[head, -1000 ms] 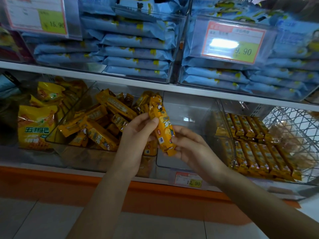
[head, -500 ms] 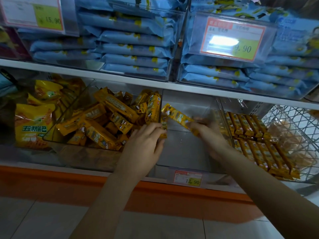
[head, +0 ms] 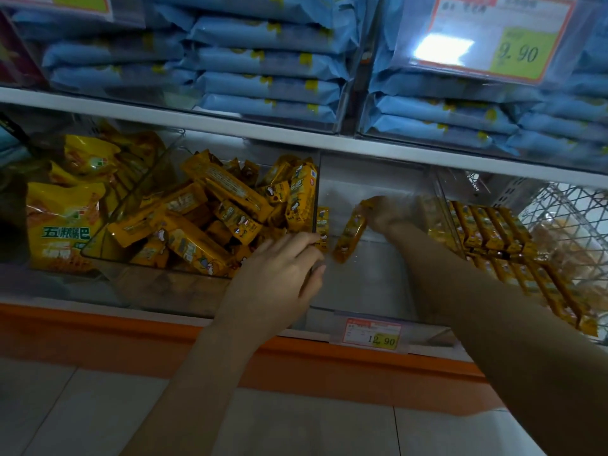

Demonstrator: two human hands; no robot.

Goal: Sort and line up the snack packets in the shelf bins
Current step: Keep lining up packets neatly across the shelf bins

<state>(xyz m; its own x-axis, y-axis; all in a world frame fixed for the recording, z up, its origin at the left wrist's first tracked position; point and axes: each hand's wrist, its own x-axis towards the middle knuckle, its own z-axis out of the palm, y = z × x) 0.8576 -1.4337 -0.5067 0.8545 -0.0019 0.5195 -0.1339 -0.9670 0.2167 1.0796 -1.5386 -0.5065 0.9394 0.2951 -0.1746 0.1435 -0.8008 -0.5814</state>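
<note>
My right hand (head: 390,214) reaches deep into the middle clear bin (head: 368,291) and holds a long yellow snack packet (head: 349,235) by its upper end. The packet hangs slanted above the bin's floor, and the hand looks blurred. My left hand (head: 276,274) is at the bin's left wall, its fingertips pinching the lower end of a second yellow packet (head: 322,225) that stands upright. To the left, a clear bin holds a jumbled heap of the same yellow packets (head: 204,225). To the right, more of them lie in neat rows (head: 493,232).
Stacked blue packets (head: 269,80) fill the upper shelf bins behind a 9.90 price card (head: 500,37). Large yellow bags (head: 59,225) sit at far left and a wire basket (head: 566,218) at far right. A 12.90 tag (head: 371,335) hangs above the orange base (head: 131,334).
My right hand carried the packet from in front of the shelf into the middle bin and swung it more upright. My left hand moved forward to the bin's left wall.
</note>
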